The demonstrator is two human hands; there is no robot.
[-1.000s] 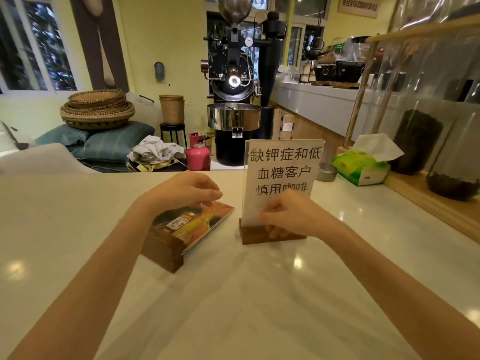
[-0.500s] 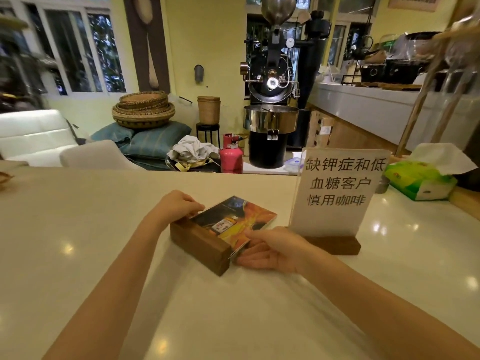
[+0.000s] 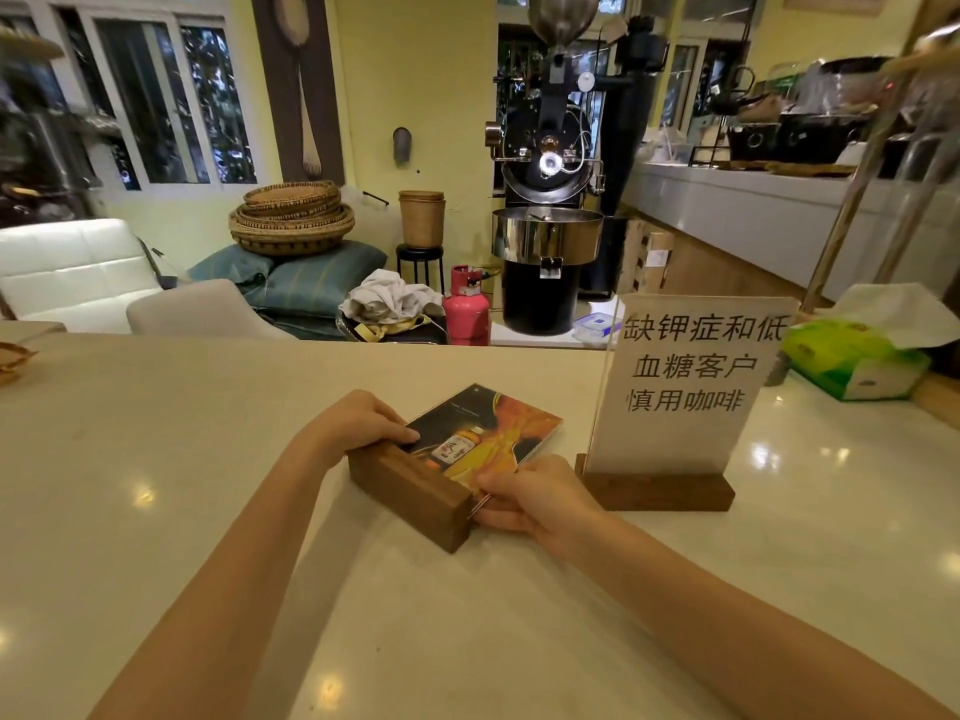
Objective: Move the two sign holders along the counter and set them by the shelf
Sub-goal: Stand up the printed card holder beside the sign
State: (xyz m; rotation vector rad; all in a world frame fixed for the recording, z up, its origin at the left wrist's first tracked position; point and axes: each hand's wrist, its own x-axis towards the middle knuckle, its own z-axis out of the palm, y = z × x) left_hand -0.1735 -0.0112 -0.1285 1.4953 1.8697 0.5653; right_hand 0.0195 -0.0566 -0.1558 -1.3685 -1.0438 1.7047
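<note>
Two sign holders with dark wooden bases stand on the pale counter (image 3: 156, 459). The white text sign holder (image 3: 680, 387) stands upright at the right, with no hand on it. The picture sign holder (image 3: 467, 449) lies tipped back, its orange and black panel facing up. My left hand (image 3: 363, 423) grips the far left end of its wooden base. My right hand (image 3: 530, 493) grips the panel's near right edge beside the base. The wooden shelf (image 3: 935, 392) runs along the counter's far right edge.
A green tissue pack (image 3: 857, 356) lies by the shelf, behind the text sign. Beyond the counter stand a black coffee roaster (image 3: 550, 200), a pink gas cylinder (image 3: 466, 309), stacked baskets (image 3: 291, 215) on cushions and a white chair (image 3: 72, 272).
My right hand let go of the text sign holder's base and moved left onto the picture sign holder. The view has swung left, so the text sign now stands further right.
</note>
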